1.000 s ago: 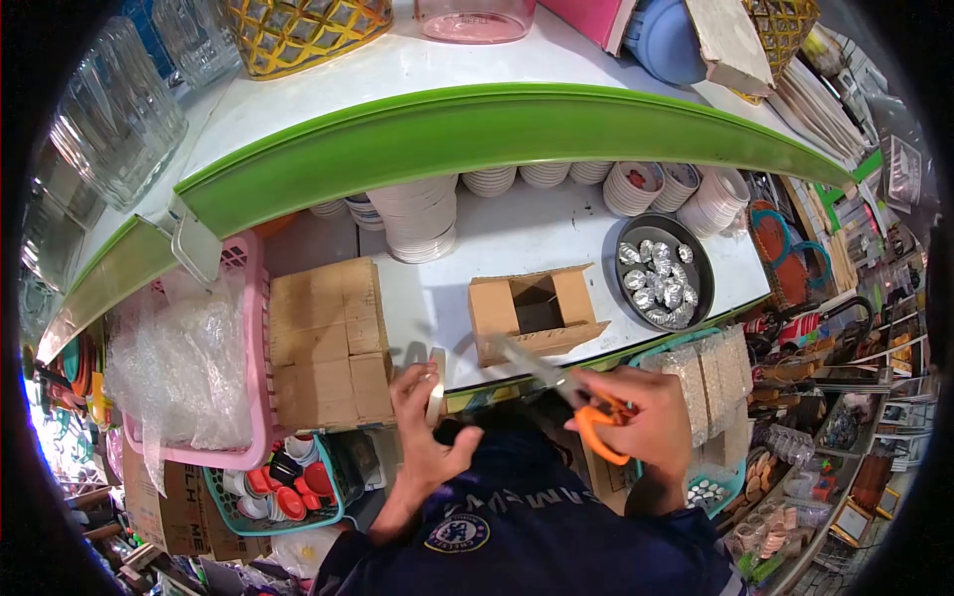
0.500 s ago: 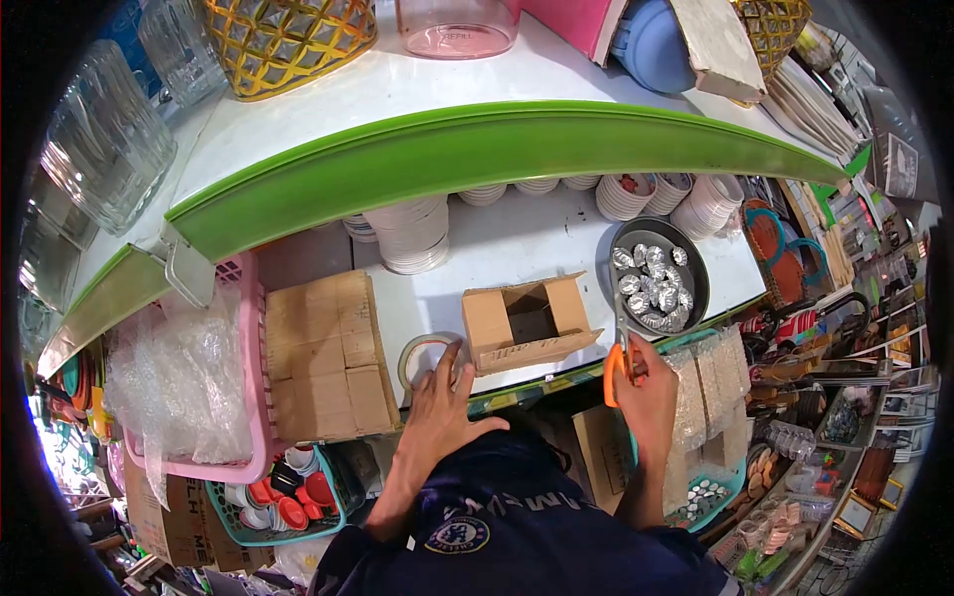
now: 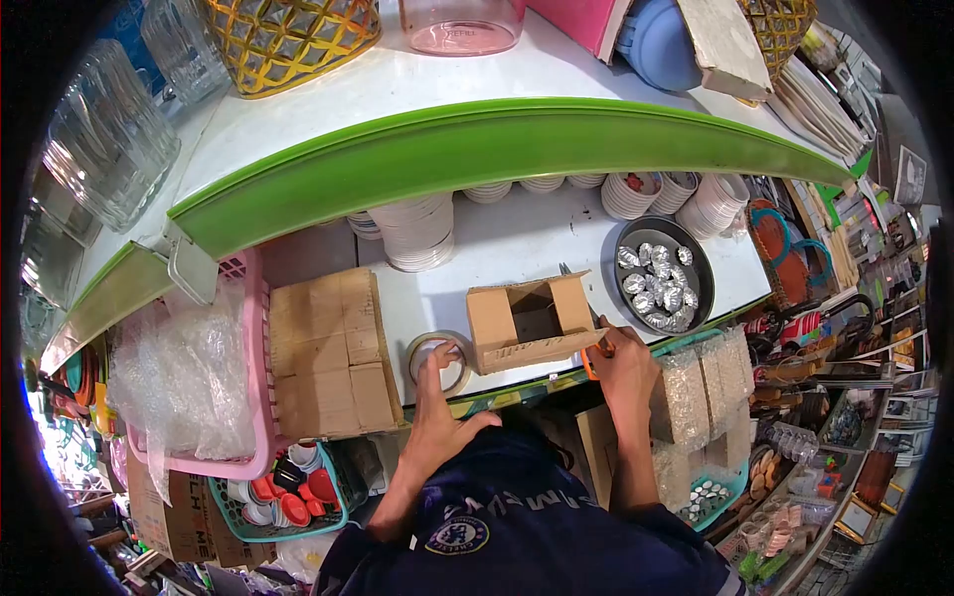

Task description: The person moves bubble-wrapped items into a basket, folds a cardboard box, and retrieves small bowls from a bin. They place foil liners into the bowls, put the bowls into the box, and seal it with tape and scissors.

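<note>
My left hand point(image 3: 434, 412) is at the roll of tape point(image 3: 461, 380), which lies flat on the white shelf. Its fingertips are over the ring and the thumb sticks out to the right, so the hand is open. My right hand point(image 3: 626, 370) is closed around orange-handled scissors point(image 3: 590, 364). The blades pass behind the small cardboard box point(image 3: 537, 353), with a tip showing at its back edge. This box stands with its top open between my hands. To its right, a dark round pan point(image 3: 705, 288) holds several small crinkled foil-like silver pieces point(image 3: 658, 270).
Flat brown cardboard point(image 3: 328, 353) lies at left beside a pink basket point(image 3: 260, 397) of bubble wrap. Stacked white bowls point(image 3: 412, 233) stand further back. A green-edged upper shelf point(image 3: 497, 144) overhangs the work surface. Teal baskets point(image 3: 338, 521) sit below shelf level.
My right hand has moved left with the scissors, from in front of the pan to the box's right side. The left fingers have shifted left over the tape.
</note>
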{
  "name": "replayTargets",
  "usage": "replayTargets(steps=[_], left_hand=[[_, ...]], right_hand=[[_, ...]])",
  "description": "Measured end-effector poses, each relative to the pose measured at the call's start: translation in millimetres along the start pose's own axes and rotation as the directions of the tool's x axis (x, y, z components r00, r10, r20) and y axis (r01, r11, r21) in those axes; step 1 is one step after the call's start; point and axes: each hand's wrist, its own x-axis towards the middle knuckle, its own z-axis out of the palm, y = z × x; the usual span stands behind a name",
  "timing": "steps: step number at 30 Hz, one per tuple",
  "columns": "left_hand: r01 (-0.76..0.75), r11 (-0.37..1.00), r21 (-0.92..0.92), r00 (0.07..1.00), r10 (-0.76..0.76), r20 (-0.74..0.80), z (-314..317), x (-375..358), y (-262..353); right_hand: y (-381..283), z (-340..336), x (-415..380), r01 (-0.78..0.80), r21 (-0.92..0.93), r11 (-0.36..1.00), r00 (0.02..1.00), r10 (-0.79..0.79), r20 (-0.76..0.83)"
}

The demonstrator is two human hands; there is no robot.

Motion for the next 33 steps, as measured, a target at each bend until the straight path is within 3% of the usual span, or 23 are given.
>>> replayTargets(steps=[1, 3, 6, 10, 12, 13, 16, 17, 20, 21, 23, 33], left_hand=[[0.001, 1.0, 0.0, 1.0, -0.001, -0.001, 2.4, -0.9, -0.4], [-0.018, 0.981, -0.194, 0.995, -0.001, -0.098, 6.6, 0.0, 0.9], [-0.108, 0.994, -0.031, 0.986, 0.103, -0.135, 5.7, 2.9, 5.7], [-0.155, 0.987, -0.028, 0.972, 0.148, -0.185, 7.3, 11.6, 16.7], [-0.196, 0.976, -0.1, 0.954, 0.166, -0.251, 9.7, 15.7, 19.3], [-0.197, 0.975, -0.101, 0.954, 0.167, -0.251, 9.8, 17.8, 21.4], [-0.19, 0.977, -0.099, 0.955, 0.16, -0.25, 8.2, 25.0, 29.4], [-0.195, 0.977, -0.09, 0.955, 0.168, -0.246, 8.2, 27.8, 31.8], [-0.22, 0.973, -0.064, 0.953, 0.2, -0.228, 8.2, 36.1, 41.3], [-0.237, 0.97, -0.046, 0.951, 0.222, -0.216, 8.5, 38.5, 44.3], [-0.247, 0.968, -0.038, 0.954, 0.236, -0.184, 9.3, 42.1, 49.0], [-0.255, 0.967, -0.011, 0.96, 0.251, -0.127, 13.6, 43.0, 53.2]], right_hand=[[0.7, 2.3, 0.1, 0.001, -0.001, 1.0, 1.0, -0.001, 0.001], [4.6, 10.4, 1.8, -0.01, 0.008, 1.0, 1.0, 0.01, -0.022], [8.9, 15.4, 2.4, 0.1, -0.05, 0.994, 0.991, -0.104, -0.089], [3.7, 8.3, -0.7, 0.103, 0.015, 0.995, 0.991, -0.101, -0.089], [-3.8, -5.9, -3.7, 0.176, 0.039, 0.984, 0.948, -0.158, -0.278], [-3.9, -11.9, -4.8, 0.175, 0.038, 0.984, 0.947, -0.157, -0.279], [-3.9, -26.6, -11.6, 0.439, 0.164, 0.883, 0.791, -0.293, -0.537], [-6.8, -33.0, -17.2, 0.438, 0.164, 0.884, 0.791, -0.292, -0.538], [-25.1, -46.9, -31.9, 0.4, 0.67, 0.626, 0.916, -0.255, -0.309], [-29.7, -49.5, -32.4, 0.4, 0.669, 0.626, 0.916, -0.253, -0.311], [-36.1, -53.3, -30.8, 0.491, 0.686, 0.536, 0.848, -0.474, -0.236], [-50.7, -55.6, -25.1, 0.503, 0.694, 0.514, 0.816, -0.548, -0.185]])
